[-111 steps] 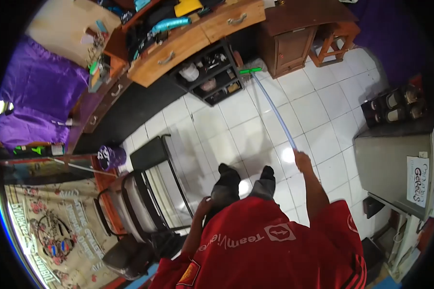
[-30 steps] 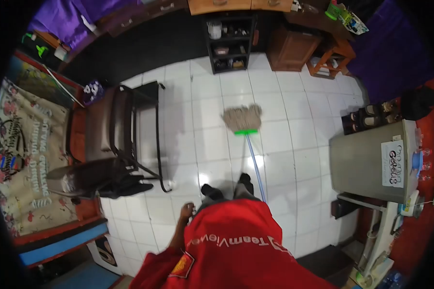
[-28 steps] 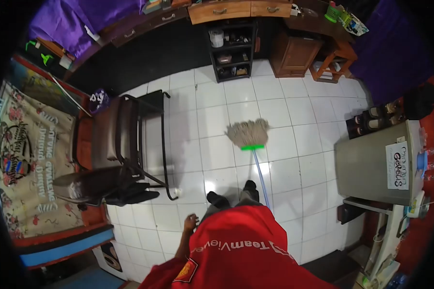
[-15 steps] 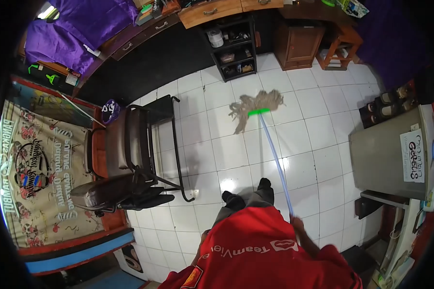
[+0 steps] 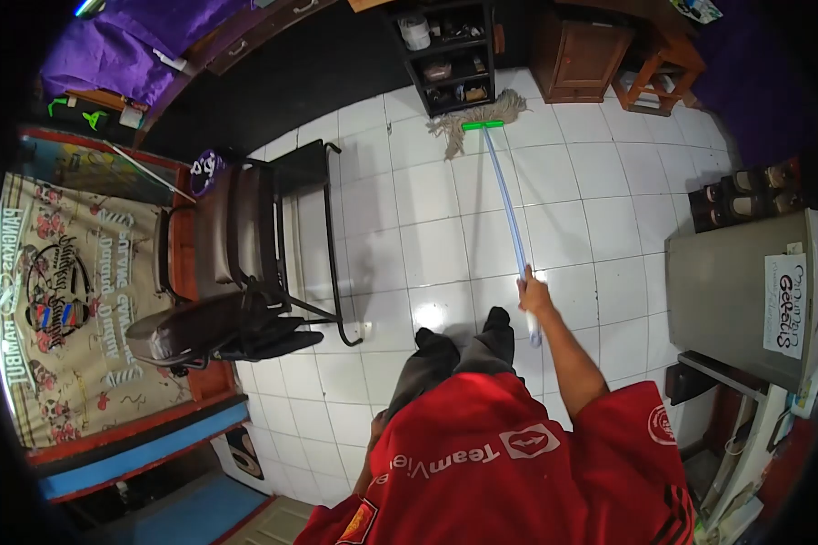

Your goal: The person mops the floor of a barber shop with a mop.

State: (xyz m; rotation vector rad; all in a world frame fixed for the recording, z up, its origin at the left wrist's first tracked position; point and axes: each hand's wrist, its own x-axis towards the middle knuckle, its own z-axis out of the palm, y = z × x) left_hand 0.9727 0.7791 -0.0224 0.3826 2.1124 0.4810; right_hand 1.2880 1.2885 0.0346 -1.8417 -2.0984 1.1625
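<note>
My right hand (image 5: 534, 296) is wrapped round the pale blue handle of a string mop (image 5: 503, 195), near its top end. The handle stretches away from me over the white tiles. At its far end a green clamp (image 5: 483, 124) holds grey-beige mop strings (image 5: 509, 108), spread on the floor at the foot of a black shelf unit (image 5: 447, 65). My left hand (image 5: 377, 427) hangs low beside my left thigh, mostly hidden by the red shirt, so its fingers do not show clearly.
A dark padded barber chair (image 5: 232, 227) with a black footrest frame stands on the left. Brown wooden cabinets (image 5: 580, 54) line the far wall. On the right are a grey cabinet (image 5: 736, 291) with a paper sign and a rack of shoes (image 5: 745, 195).
The mop head has slid forward, away from me, up to the black shelf unit. My right arm has stretched out with the handle. The view has shifted slightly.
</note>
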